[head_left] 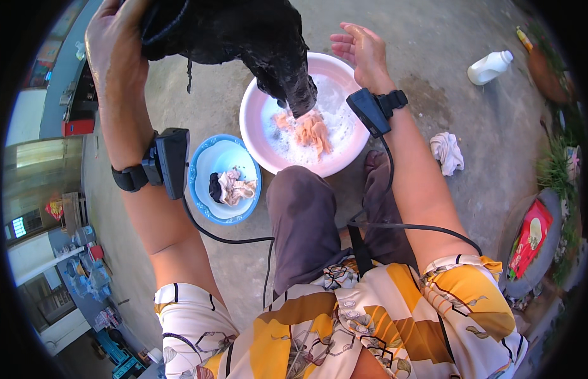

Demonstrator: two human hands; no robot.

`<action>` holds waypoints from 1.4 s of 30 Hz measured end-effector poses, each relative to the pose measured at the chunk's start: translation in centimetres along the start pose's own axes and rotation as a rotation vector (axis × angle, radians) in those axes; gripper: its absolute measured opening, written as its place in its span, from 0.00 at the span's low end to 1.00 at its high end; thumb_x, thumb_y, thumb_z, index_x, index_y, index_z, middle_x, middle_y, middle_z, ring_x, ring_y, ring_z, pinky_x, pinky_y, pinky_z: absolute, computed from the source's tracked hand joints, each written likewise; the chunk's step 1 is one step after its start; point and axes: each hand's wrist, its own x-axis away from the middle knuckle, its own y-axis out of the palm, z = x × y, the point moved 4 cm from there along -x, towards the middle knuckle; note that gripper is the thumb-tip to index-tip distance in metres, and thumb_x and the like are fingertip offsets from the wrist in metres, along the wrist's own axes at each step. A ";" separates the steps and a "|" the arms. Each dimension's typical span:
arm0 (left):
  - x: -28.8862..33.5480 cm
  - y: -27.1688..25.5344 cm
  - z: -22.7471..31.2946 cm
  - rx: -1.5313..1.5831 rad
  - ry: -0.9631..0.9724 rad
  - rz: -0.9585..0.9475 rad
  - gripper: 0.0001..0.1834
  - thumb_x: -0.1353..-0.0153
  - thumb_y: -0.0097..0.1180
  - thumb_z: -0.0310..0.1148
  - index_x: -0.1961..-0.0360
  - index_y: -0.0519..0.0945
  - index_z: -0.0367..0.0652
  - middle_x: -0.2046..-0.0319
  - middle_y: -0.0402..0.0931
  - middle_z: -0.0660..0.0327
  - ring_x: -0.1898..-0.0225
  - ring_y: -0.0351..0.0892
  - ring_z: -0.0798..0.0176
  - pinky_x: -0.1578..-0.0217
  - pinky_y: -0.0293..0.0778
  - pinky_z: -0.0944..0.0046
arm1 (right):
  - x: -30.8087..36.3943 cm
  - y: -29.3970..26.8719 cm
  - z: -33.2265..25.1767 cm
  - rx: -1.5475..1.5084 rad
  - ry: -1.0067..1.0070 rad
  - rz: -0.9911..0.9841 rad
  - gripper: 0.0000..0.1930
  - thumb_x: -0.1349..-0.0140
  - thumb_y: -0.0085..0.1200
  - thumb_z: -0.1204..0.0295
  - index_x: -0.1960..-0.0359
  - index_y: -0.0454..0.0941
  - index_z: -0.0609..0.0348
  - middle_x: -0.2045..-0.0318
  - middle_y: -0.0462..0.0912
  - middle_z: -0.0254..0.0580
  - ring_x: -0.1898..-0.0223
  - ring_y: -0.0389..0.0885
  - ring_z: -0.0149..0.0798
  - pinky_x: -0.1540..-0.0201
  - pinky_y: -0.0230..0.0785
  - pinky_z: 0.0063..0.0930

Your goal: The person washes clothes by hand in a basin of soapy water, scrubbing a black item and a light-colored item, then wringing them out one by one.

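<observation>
A wet black garment [224,31] with a dangling cord is lifted up at the top of the view, held at its left end by my left hand [115,41]. Some of that hand's fingers are cut off by the upper edge. The garment's lower end hangs over a pink basin [250,129] of foamy water. In the suds floats a peach-coloured cloth [313,134]. My right hand [364,55] is open and holds nothing, its fingers stretched out by the basin's upper right rim, apart from the garment.
Beside the pink basin stands a blue basin [194,183] with small crumpled cloths [234,187]. A white bottle [490,67] and a crumpled white cloth [447,153] are on the concrete to the right. Farther right, a red packet [531,237] lies near plants. Black cables run from both wrist devices.
</observation>
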 end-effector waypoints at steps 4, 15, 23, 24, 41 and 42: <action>4.1 -2.0 -10.6 -0.048 -0.255 -0.039 0.13 0.49 0.54 0.23 0.61 0.81 0.36 0.71 0.79 0.63 0.68 0.77 0.71 0.64 0.73 0.73 | 0.2 0.6 1.5 0.057 0.118 -0.041 0.14 0.39 0.48 0.68 0.56 0.73 0.64 0.68 0.80 0.48 0.73 0.78 0.35 0.66 0.73 0.27; 28.9 3.0 -39.7 -0.700 -0.627 -0.577 0.27 0.51 0.54 0.38 0.45 0.73 0.63 0.39 0.57 0.47 0.39 0.56 0.41 0.44 0.60 0.40 | -3.7 -3.3 21.9 1.105 0.245 -0.722 0.41 0.57 0.66 0.57 0.38 0.64 0.49 0.46 0.71 0.55 0.44 0.69 0.54 0.46 0.66 0.45; 30.4 4.1 -40.5 -0.889 -0.622 -0.721 0.53 0.65 0.71 0.47 0.35 0.56 0.73 0.35 0.48 0.39 0.35 0.49 0.35 0.50 0.62 0.32 | -2.3 -1.6 31.2 1.544 0.082 -0.685 0.57 0.69 0.74 0.60 0.33 0.50 0.28 0.31 0.42 0.49 0.33 0.47 0.60 0.44 0.58 0.65; 30.0 4.0 -41.9 -0.892 -0.598 -0.704 0.52 0.65 0.71 0.46 0.35 0.57 0.72 0.37 0.50 0.39 0.36 0.50 0.34 0.50 0.62 0.32 | -2.8 -1.3 31.8 1.525 0.047 -0.651 0.56 0.68 0.74 0.61 0.34 0.52 0.31 0.31 0.43 0.50 0.33 0.48 0.60 0.45 0.59 0.66; 34.3 2.3 -52.7 -0.918 -0.851 -1.111 0.15 0.45 0.43 0.28 0.60 0.80 0.38 0.58 0.78 0.46 0.54 0.77 0.47 0.53 0.72 0.54 | -6.4 0.4 36.5 1.714 0.595 -0.755 0.28 0.48 0.51 0.59 0.45 0.72 0.58 0.45 0.72 0.51 0.43 0.70 0.50 0.42 0.63 0.39; 34.1 2.6 -52.6 -0.925 -0.837 -1.104 0.15 0.45 0.43 0.28 0.60 0.80 0.38 0.58 0.78 0.46 0.54 0.77 0.47 0.53 0.72 0.54 | -6.4 -0.1 36.5 1.716 0.580 -0.744 0.28 0.48 0.51 0.59 0.45 0.72 0.58 0.45 0.72 0.51 0.43 0.70 0.50 0.42 0.63 0.39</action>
